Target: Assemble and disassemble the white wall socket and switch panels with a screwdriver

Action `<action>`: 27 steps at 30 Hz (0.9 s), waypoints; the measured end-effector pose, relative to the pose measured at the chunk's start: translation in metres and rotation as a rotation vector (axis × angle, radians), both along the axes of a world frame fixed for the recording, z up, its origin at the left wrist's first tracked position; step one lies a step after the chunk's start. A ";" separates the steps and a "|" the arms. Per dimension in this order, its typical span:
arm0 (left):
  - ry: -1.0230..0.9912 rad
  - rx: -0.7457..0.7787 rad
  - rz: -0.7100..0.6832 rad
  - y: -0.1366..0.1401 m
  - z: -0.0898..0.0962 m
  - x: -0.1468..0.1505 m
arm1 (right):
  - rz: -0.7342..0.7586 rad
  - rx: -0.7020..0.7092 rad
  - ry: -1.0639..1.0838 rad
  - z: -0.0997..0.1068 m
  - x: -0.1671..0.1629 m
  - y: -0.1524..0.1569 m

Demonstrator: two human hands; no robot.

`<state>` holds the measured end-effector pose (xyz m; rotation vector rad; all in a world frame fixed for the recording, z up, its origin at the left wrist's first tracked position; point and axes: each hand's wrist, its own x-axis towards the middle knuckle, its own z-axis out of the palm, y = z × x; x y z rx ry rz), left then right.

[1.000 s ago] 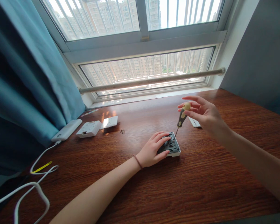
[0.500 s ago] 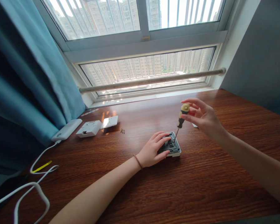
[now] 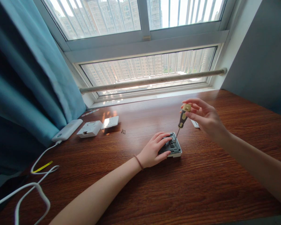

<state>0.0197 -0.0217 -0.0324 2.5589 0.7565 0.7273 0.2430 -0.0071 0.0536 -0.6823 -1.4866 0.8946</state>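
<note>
My left hand (image 3: 154,150) lies across a square white box with a dark grey inner face (image 3: 177,150), holding it flat on the table with fingers and thumb spread over its left part. My right hand (image 3: 202,117) grips a black and yellow screwdriver (image 3: 183,117) by the top of its handle, between thumb and fingertips. The shaft slants down to the left, and its tip meets the grey face near the middle, just right of my left fingertips. What the tip sits in is too small to make out.
Several small screws (image 3: 123,131) lie left of the hands. Beyond them are a white plate (image 3: 110,122), a white box (image 3: 89,129) and a white device (image 3: 67,130) with a cable (image 3: 43,153). A white piece (image 3: 195,124) sits partly behind my right hand. The window stands behind.
My right fingers have shifted on the screwdriver handle, opening slightly, and the handle has turned a little. More of the white piece behind shows. My left hand and the box have stayed put.
</note>
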 end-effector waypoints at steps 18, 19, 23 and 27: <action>-0.004 -0.025 0.000 0.000 0.000 0.000 | -0.062 -0.112 0.051 -0.003 -0.002 0.002; -0.010 -0.034 -0.001 0.000 0.001 0.000 | -0.078 -0.107 0.083 -0.002 -0.001 0.003; -0.039 -0.090 0.023 0.000 0.003 0.000 | -0.178 -0.116 0.252 0.005 0.003 0.008; -0.068 -0.156 0.105 0.002 0.008 0.005 | -0.146 -0.409 0.231 -0.006 0.010 0.004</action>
